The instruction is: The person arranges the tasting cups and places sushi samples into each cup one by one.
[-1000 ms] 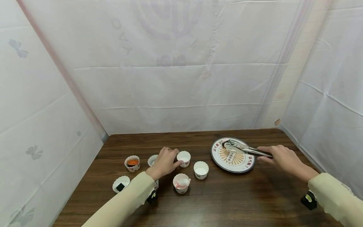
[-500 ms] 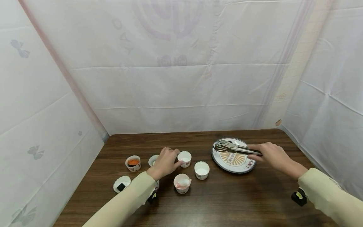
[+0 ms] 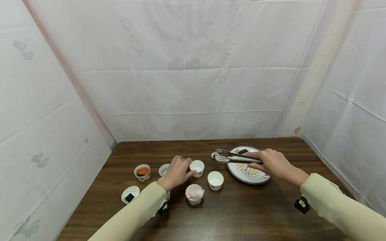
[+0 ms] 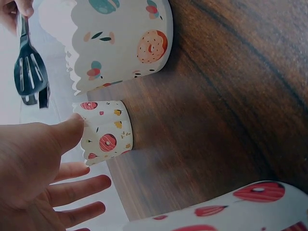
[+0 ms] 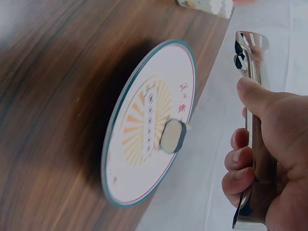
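My right hand (image 3: 272, 163) grips metal serving tongs (image 3: 241, 160) above the left part of a round printed plate (image 3: 250, 178). A small black-and-white piece (image 3: 214, 155) shows between the tong tips; its kind is unclear. On the plate lies a sushi-like piece with a black wrap (image 5: 172, 136). My left hand (image 3: 176, 174) holds a white paper cup (image 3: 197, 169) at its rim, thumb and index finger on either side, as the left wrist view also shows for this cup (image 4: 108, 132). The other left fingers stretch out loosely.
Near the hands stand an open white cup (image 3: 215, 181), a cup with a pink-and-white thing (image 3: 194, 194), a cup with an orange-and-black piece (image 3: 142, 173) and a cup with a black-and-white piece (image 3: 130, 194). Another cup (image 3: 163, 169) is partly behind my left hand. White cloth surrounds the table.
My right hand has lifted the tongs from the plate and carried them left, toward the cups, with the small piece at their tips. My left hand stays in place.
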The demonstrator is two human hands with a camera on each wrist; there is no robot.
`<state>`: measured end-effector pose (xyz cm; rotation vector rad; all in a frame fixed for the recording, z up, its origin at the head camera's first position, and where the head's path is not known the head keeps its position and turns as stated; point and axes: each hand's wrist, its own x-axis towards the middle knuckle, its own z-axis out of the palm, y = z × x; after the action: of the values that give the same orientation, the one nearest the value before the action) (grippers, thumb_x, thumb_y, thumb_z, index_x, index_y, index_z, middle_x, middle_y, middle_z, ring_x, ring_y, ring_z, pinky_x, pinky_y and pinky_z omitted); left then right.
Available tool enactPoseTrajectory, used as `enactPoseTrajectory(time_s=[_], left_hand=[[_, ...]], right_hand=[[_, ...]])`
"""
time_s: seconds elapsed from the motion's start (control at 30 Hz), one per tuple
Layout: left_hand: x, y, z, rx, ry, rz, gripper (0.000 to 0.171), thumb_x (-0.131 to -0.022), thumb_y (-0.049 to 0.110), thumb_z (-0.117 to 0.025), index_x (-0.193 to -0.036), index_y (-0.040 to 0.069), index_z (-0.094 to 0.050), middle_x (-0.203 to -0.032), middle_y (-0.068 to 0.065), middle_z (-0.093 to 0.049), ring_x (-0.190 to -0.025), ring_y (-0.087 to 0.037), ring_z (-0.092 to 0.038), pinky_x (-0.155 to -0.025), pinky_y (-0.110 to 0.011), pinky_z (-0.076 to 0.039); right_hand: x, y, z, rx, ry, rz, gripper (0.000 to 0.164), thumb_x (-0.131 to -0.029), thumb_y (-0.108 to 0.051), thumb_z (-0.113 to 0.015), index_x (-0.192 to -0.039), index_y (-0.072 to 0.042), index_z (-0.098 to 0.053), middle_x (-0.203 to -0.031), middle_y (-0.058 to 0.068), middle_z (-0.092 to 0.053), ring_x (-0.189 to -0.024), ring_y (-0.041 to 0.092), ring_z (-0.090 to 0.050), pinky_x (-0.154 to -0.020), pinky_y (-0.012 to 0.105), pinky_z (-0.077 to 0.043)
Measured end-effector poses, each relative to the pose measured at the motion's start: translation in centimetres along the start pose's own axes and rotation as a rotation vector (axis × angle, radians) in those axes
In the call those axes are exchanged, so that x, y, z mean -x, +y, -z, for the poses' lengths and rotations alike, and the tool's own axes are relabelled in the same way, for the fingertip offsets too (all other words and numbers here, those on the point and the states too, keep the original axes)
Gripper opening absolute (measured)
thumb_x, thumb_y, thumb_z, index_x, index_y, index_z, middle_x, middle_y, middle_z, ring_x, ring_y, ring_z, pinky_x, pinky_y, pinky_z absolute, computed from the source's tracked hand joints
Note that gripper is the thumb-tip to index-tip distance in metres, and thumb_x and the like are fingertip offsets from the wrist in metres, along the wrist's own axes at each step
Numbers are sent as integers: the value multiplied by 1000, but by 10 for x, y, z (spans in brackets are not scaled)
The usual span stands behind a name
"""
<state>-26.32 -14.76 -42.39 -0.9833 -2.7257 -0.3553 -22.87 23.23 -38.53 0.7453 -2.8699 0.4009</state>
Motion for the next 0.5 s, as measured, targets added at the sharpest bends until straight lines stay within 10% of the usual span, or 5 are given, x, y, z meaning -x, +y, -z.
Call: enactPoseTrajectory(time_s=[0.5], left_hand=[[-2, 4, -2, 16, 0, 5, 37, -91, 23, -80, -113, -5, -70, -93, -17, -74, -98, -40, -67, -99, -55, -46]], right_hand=[[-26, -23, -14, -2, -10, 91, 42, -95, -34, -75, -133, -16, -71, -103, 4, -77, -60, 2, -54, -52, 29, -44]])
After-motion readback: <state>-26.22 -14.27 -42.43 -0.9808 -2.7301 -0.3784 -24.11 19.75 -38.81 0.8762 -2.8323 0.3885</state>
